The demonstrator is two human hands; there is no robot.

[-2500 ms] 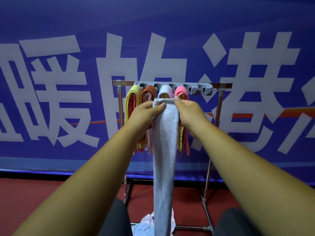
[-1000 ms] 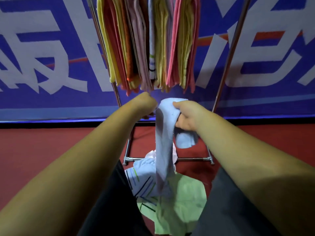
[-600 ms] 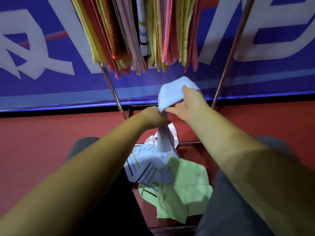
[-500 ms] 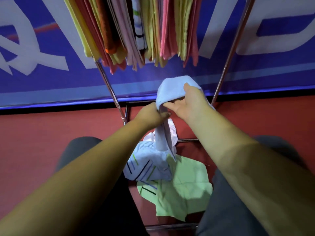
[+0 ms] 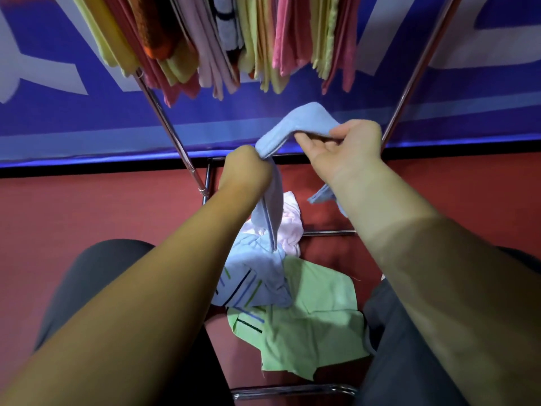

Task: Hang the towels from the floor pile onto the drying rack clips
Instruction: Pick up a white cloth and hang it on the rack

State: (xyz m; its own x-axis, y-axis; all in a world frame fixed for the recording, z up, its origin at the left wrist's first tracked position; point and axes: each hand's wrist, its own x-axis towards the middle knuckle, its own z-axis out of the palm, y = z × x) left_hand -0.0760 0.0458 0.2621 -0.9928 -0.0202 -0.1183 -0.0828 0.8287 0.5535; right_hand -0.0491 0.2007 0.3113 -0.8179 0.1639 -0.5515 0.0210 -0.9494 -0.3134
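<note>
A light blue towel [image 5: 301, 120] stretches between my two hands below the rack. My left hand [image 5: 246, 168] grips one part of it, and its tail hangs down toward the floor pile. My right hand [image 5: 345, 148] pinches the other part between thumb and fingers, palm turned toward me. Several towels hang from the rack above: yellow, orange, pink and striped ones [image 5: 234, 39]. The floor pile [image 5: 263, 276] holds a striped pale blue towel, a pink one [image 5: 289, 227] and a green one [image 5: 313, 315]. The clips are out of view.
The rack's chrome legs [image 5: 172, 136] slant down on both sides to floor bars [image 5: 292, 391]. A blue banner [image 5: 87, 124] covers the wall behind. The floor is red [image 5: 87, 212]. My dark-trousered knees flank the pile.
The view dropped from the rack's clips to the floor. The blue towel came down from the clip bar. My hands have pulled apart, spreading it between them.
</note>
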